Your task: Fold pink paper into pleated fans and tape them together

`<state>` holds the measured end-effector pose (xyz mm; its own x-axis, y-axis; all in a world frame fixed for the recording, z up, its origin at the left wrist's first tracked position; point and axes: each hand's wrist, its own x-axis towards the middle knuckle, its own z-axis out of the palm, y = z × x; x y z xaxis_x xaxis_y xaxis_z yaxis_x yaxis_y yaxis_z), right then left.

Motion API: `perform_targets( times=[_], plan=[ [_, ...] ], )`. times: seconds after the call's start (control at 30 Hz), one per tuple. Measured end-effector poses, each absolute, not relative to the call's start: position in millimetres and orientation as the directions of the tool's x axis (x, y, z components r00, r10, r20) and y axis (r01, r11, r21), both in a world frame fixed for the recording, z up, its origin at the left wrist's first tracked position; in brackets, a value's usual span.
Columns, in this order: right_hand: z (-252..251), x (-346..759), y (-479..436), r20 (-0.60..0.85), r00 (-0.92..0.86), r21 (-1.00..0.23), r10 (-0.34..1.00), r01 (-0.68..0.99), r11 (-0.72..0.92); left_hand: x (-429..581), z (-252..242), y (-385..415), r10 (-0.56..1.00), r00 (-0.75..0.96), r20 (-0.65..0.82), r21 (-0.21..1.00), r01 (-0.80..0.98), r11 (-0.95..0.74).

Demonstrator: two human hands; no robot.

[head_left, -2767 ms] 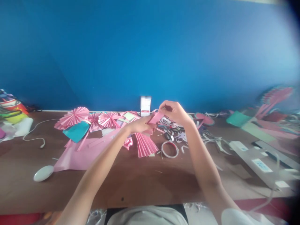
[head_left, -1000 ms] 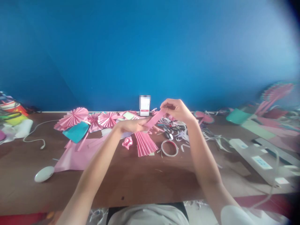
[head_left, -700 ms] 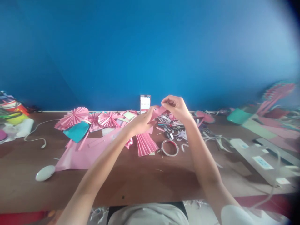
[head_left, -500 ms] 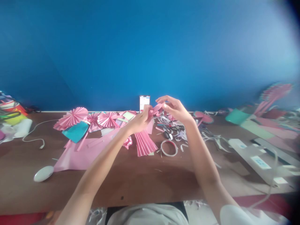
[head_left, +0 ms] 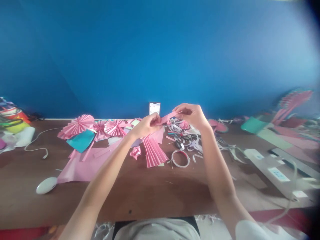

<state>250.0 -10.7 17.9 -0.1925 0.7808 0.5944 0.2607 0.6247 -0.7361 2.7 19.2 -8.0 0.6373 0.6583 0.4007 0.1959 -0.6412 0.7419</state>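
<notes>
On the table (head_left: 150,196), a coiled cable (head_left: 180,166) lies just beside pleated pink paper (head_left: 155,154). Farther off, a pink strip (head_left: 167,117) runs between the two hands: the left hand (head_left: 147,126) has its grip clamped on one end, the right hand (head_left: 193,115) on the other. The step in hand looks like working this strip in mid-air; the next move probably calls for a steady pinch. Beyond stands a lit phone (head_left: 154,108) before a blue wall (head_left: 155,50)

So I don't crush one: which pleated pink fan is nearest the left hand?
The wedge-shaped fan beside the white coil, closest to the left hand; rounder fans lie farther left.
</notes>
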Motion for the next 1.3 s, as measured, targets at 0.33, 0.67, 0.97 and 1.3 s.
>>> perform_targets(
  times=[0.33, 0.67, 0.97, 1.3],
  plan=[
    [18, 256, -4, 0.713, -0.075, -0.655, 0.697, 0.282, 0.701, 5, -11, 25, 0.763, 0.38, 0.523, 0.843, -0.097, -0.53],
    [18, 233, -4, 0.722, 0.134, -0.692, 0.679, 0.165, 0.703, 12, -5, 14, 0.773, 0.168, 0.612, 0.79, -0.171, -0.589],
    [12, 244, 10, 0.715, 0.228, -0.695, 0.66, 0.131, 0.707, 4, -5, 18, 0.72, 0.345, 0.602, 0.789, -0.12, -0.603],
    [14, 237, 3, 0.761, 0.187, -0.649, 0.621, 0.2, 0.734, 2, -4, 20, 0.761, 0.252, 0.597, 0.796, -0.071, -0.601]
  ],
)
